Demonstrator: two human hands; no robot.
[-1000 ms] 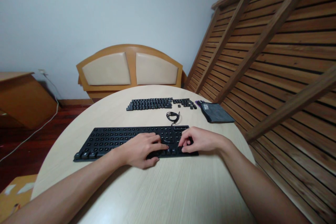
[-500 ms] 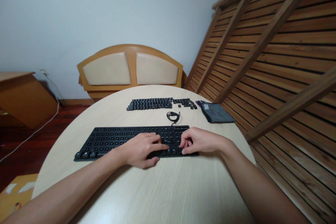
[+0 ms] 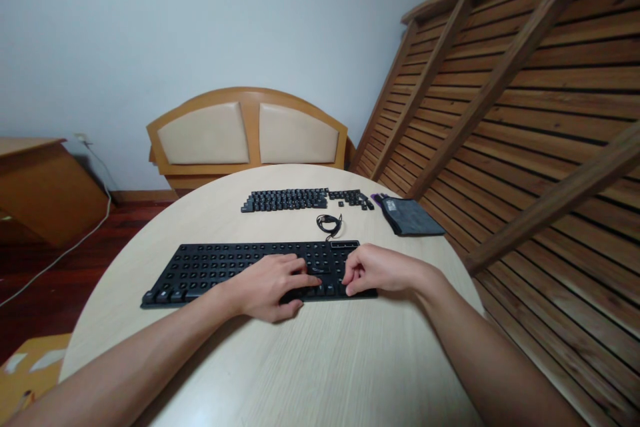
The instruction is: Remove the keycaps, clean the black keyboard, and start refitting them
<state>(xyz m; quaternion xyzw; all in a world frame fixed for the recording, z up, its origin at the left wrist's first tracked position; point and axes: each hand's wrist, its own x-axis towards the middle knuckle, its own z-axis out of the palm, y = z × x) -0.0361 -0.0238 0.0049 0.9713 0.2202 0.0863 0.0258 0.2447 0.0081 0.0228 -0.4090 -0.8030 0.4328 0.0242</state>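
A black keyboard [image 3: 220, 263] lies across the round table [image 3: 320, 360], with most of its keycaps off and the switches bare. Several caps sit along its front row. My left hand [image 3: 273, 287] rests over its middle right part, index finger stretched onto the lower keys and thumb out on the table side. Over the keyboard's right end, my right hand [image 3: 373, 270] is curled with thumb and fingers together. Whatever is between those fingers is hidden.
Behind the keyboard, loose black keycaps [image 3: 285, 199] lie in rows, with a few scattered at their right. A coiled cable [image 3: 329, 223] runs from the keyboard. A dark grey pouch [image 3: 413, 217] lies at the table's right edge. Wooden slats [image 3: 525, 113] lean on the right.
Both hands stay at nearly the same spots on the keyboard. The thumb and fingers of my right hand look slightly closer together. The view has shifted a little.
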